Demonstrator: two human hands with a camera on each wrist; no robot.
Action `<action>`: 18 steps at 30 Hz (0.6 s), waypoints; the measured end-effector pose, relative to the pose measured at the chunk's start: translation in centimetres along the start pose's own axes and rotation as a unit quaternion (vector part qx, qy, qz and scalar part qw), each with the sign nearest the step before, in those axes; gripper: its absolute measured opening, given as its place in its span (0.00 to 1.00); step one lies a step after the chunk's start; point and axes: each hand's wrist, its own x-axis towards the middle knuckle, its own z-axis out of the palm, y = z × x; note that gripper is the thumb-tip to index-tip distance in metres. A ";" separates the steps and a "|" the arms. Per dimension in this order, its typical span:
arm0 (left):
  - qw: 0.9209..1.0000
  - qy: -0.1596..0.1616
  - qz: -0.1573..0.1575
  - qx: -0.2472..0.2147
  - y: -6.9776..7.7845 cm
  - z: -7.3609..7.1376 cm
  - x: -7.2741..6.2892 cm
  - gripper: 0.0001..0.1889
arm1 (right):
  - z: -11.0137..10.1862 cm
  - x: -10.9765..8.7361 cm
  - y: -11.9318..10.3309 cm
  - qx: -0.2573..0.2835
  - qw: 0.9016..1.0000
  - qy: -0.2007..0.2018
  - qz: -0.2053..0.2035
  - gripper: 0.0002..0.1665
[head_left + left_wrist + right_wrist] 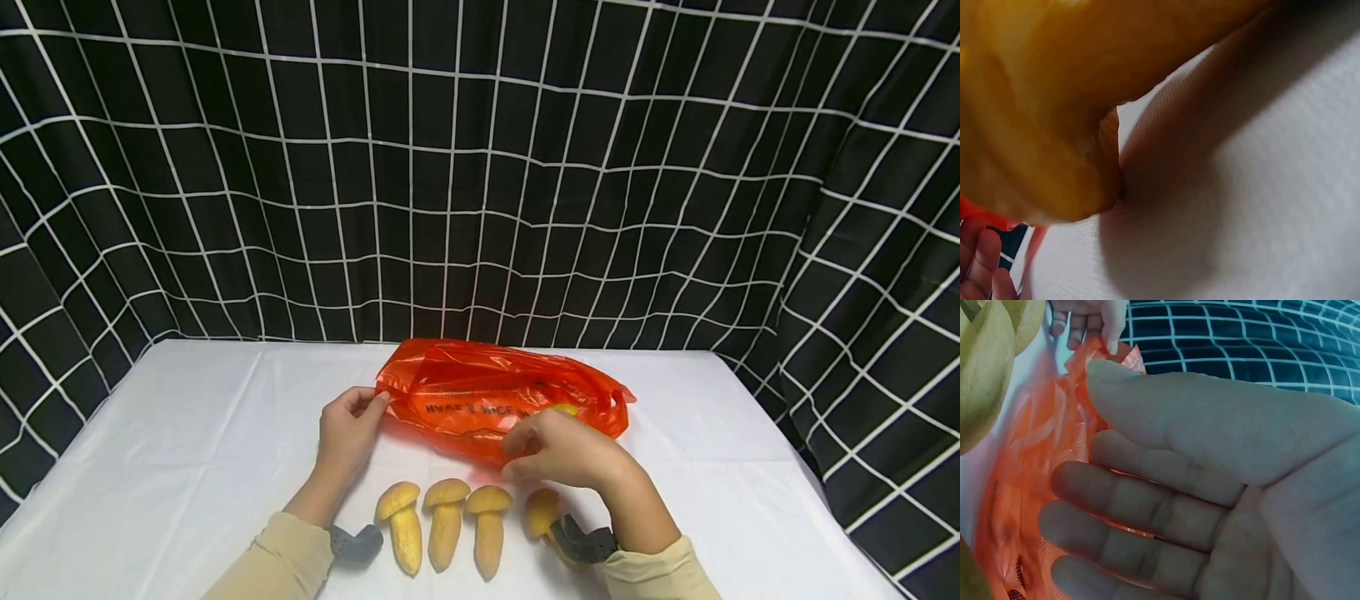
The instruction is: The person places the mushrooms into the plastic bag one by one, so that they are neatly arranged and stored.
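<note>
A red plastic bag (pixel 450 375) with dark printing lies on the table, its mouth spread towards me. My left hand (pixel 348 425) pinches the bag's left edge between thumb and fingers; the right wrist view also shows this grip. Over the front right of the bag is my right hand (pixel 566 450), its fingers (pixel 1141 500) loosely bent, the thumb apart and nothing held. Behind it a bit of a yellow thing (pixel 564 408) shows at the bag. Several yellow-brown mushrooms (pixel 489 533) lie nearer me; one mushroom (pixel 543 508) is partly hidden by the right wrist camera.
A white cloth covers the table (pixel 187 450). Black curtains with white grid lines (pixel 480 167) stand behind and at both sides. In the left wrist view, a mushroom (pixel 1054 112) close to the lens blocks much of the picture. Dark wrist cameras (pixel 356 544) sit under both forearms.
</note>
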 end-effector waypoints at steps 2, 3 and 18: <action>1.000 0.000 -0.001 -0.001 0.0 0.0 0.0 0.10 | 0.2 0.0 -0.3 0.001 1.000 -0.010 0.005 0.11; 1.000 0.000 -0.001 -0.001 0.0 0.0 0.0 0.10 | 0.3 0.0 -0.4 0.004 1.000 -0.016 0.007 0.12; 1.000 0.001 -0.002 0.005 0.1 0.0 -0.1 0.11 | 2.4 0.5 -1.3 0.011 0.996 -0.081 0.031 0.15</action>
